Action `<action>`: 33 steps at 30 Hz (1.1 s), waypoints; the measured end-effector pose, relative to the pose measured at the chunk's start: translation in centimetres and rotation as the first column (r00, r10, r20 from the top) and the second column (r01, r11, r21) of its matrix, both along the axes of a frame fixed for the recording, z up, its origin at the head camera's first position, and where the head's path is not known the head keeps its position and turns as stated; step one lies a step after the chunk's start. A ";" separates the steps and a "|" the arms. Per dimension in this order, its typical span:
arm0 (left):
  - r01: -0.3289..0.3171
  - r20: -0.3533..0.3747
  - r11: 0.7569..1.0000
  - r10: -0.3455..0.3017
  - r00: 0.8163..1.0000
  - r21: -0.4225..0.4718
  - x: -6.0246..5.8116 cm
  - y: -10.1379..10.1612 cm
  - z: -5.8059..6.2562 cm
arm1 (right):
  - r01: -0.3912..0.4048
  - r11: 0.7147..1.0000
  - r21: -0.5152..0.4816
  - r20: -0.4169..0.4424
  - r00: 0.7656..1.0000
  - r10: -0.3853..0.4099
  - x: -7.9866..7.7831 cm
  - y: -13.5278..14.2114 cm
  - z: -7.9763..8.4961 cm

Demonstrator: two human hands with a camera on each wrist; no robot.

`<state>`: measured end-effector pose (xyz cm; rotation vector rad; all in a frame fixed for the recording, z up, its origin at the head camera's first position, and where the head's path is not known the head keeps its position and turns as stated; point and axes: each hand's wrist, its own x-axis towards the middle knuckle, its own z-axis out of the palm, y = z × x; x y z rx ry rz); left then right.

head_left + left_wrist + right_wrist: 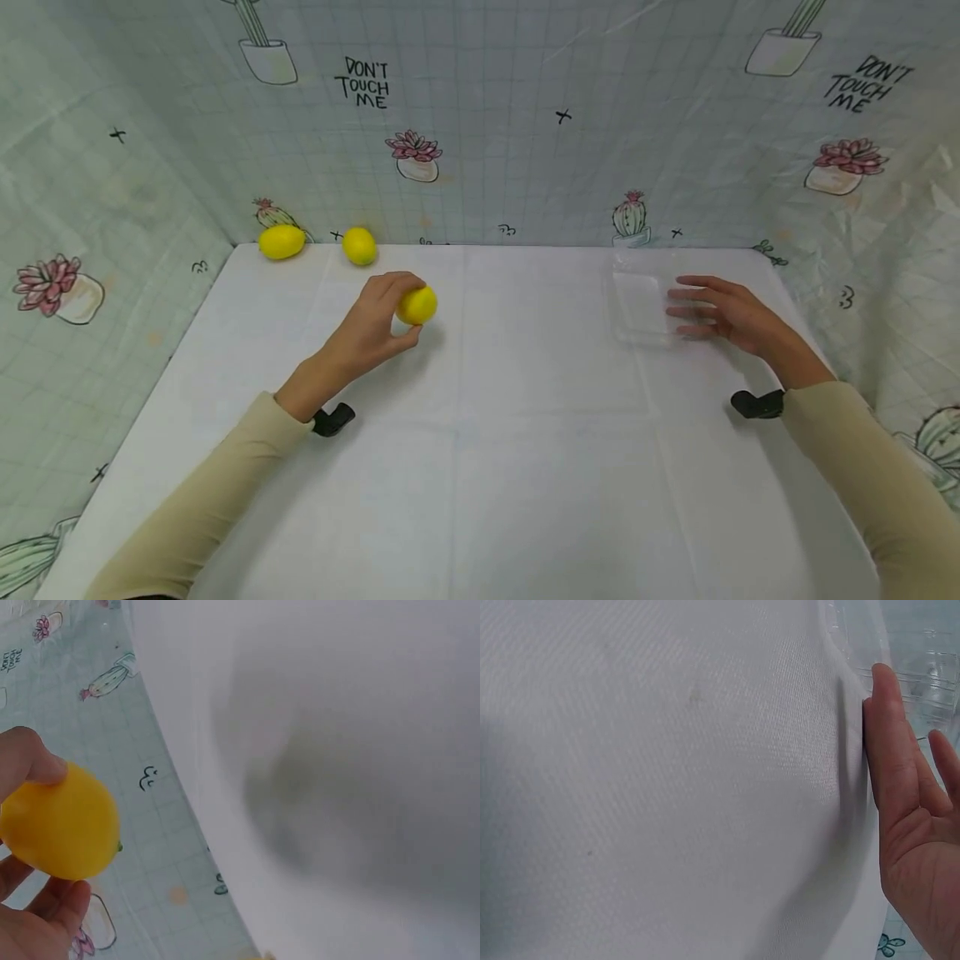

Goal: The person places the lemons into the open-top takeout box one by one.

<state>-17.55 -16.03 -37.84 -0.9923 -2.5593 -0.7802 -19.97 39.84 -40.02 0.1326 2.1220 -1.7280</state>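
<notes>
In the head view, my left hand [365, 329] pinches a yellow lemon [418, 306] between thumb and fingers, above the left-centre of the white table. The left wrist view shows the same lemon [67, 825] up close, its small green tip facing away from the palm and its shadow falling on the cloth. On the right, my right hand [738, 319] has its fingers straight and spread beside a clear plastic container [637, 304]. Its fingertips reach the container's right side; whether they touch it I cannot tell. The right wrist view shows part of the transparent container [922, 667] beyond the fingers.
Two more lemons lie at the table's back edge, one at the far left [282, 242] and another lemon [359, 247] closer to the middle. A patterned sheet [510, 125] with plant drawings rises behind and along the sides of the white table [540, 467].
</notes>
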 end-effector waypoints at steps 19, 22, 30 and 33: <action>0.150 -0.059 0.988 -0.152 0.987 -0.047 1.0 3.6 -0.2 | -0.013 0.994 0.105 0.002 1.000 0.013 -0.3 -0.3 0.3; 0.166 -0.062 0.985 -0.168 0.984 -0.046 1.1 4.0 -0.2 | 0.010 0.998 0.064 0.007 1.000 -0.010 -0.1 -0.3 0.2; 0.206 -0.081 0.978 -0.208 0.975 -0.031 1.1 5.4 -0.6 | 0.051 0.999 -0.014 0.011 0.999 -0.051 0.3 -0.2 0.0; 0.219 -0.089 0.975 -0.221 0.971 -0.026 1.1 6.1 -0.6 | 0.056 0.998 -0.024 0.008 0.998 -0.056 0.4 -0.2 -0.1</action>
